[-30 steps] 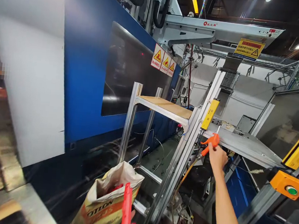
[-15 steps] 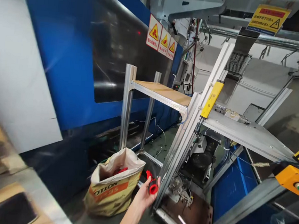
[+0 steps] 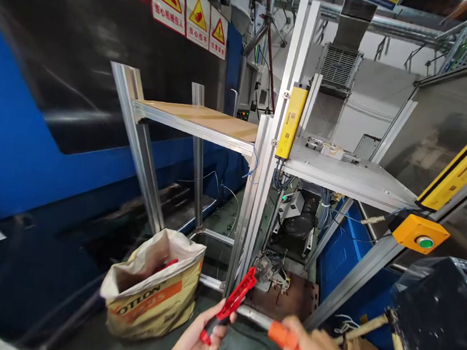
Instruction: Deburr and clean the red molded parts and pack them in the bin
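My left hand (image 3: 193, 335) is closed around the dark grip of a red-and-black plastic part (image 3: 240, 295), which is long and tilted up to the right. Closed on an orange-handled tool (image 3: 280, 335), my right hand (image 3: 312, 348) is smeared by motion, to the right of the plastic part and apart from it. The tool's thin shaft cannot be made out clearly against the metal beam behind it. Left of my hands, an open woven sack (image 3: 156, 305) stands on the floor with red pieces inside.
An aluminium frame (image 3: 256, 199) rises just beyond my hands, bearing a tan board (image 3: 205, 119) and a grey metal plate (image 3: 344, 171). A yellow-orange button box (image 3: 420, 235) is on the right, above a plastic-wrapped dark box (image 3: 442, 313). A blue machine (image 3: 13, 123) fills the left.
The view has turned right and closer to the frame. The plastic part has swung from end-on to showing its length. My right hand and its orange-handled tool have come further into view, closer to the part.
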A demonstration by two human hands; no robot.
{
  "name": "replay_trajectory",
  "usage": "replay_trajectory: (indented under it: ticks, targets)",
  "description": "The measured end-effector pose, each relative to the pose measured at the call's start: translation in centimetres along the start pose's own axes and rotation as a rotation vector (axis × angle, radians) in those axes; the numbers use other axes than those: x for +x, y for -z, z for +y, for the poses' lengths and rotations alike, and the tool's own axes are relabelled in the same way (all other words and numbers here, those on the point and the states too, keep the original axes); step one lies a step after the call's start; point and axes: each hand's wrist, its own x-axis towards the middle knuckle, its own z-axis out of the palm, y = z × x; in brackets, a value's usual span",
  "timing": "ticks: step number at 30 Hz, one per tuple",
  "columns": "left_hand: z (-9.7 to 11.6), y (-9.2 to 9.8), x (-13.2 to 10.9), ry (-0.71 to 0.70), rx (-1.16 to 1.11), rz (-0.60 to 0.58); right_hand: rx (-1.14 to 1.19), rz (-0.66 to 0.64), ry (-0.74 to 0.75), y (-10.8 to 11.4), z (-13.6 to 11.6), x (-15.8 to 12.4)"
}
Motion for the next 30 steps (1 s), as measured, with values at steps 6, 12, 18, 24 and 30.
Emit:
replay_trajectory:
  ticks: [6, 12, 18, 24, 30]
  targets:
    - [-0.5, 0.5, -0.5, -0.492, 0.498, 0.101, -0.043, -0.245, 0.006, 2.5, -0.8, 1.1]
    - [-0.4, 2.8, -0.3, -0.693, 0.956, 0.167, 0.035, -0.188, 0.031, 2.6, 0.7, 0.7]
    - [0.9, 5.3, 0.7, -0.747, 1.164, 0.140, 0.070, -0.167, 0.032, 4.4, 1.3, 0.3]
    - [1.9, 6.2, 0.6, -0.747, 1.250, 0.063, 0.063, -0.168, 0.065, 5.7, 1.5, 0.0]
    - [2.7, 5.3, 0.5, -0.716, 1.187, 0.019, 0.068, -0.158, 0.095, 6.2, 1.5, 0.0]
